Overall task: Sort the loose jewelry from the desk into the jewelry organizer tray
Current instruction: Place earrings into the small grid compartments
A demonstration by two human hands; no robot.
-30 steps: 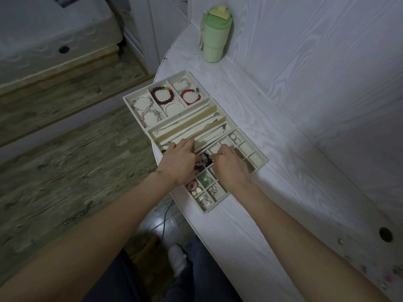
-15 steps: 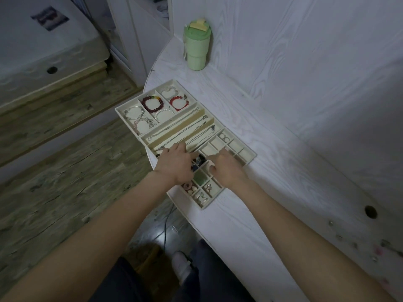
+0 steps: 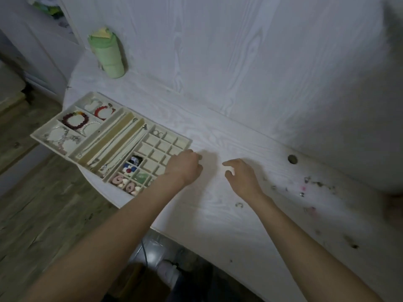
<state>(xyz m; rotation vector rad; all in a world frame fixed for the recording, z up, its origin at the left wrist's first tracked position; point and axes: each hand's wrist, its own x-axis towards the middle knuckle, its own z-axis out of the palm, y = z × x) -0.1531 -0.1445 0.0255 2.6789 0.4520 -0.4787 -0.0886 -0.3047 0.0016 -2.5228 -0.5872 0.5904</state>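
White wood-grain worktop (image 3: 218, 214), set against a matching wall panel, wood floor below at the left.

Jewelry organizer tray (image 3: 184, 141): cream, at the worktop's left edge, one corner overhanging. Large compartments hold bead bracelets (image 3: 75, 120); long slots hold chains (image 3: 113, 147), laid straight, probably to avoid tangling; the small grid is partly filled with coloured pieces (image 3: 130, 168) nearest the person, its far cells still bare.

Green tumbler (image 3: 106, 54): upright by the wall, well apart from the tray.

Left hand (image 3: 185, 167): over the tray's right corner, fingers curled under; whether it holds anything cannot be told.

Right hand (image 3: 241, 175): above bare worktop just right of the tray, fingers loosely bent, nothing held, seemingly headed for more pieces.

Loose jewelry (image 3: 305, 188): small items scattered at the right, blurred, unsorted. One ring (image 3: 239, 205) lies apart, beside the right wrist.
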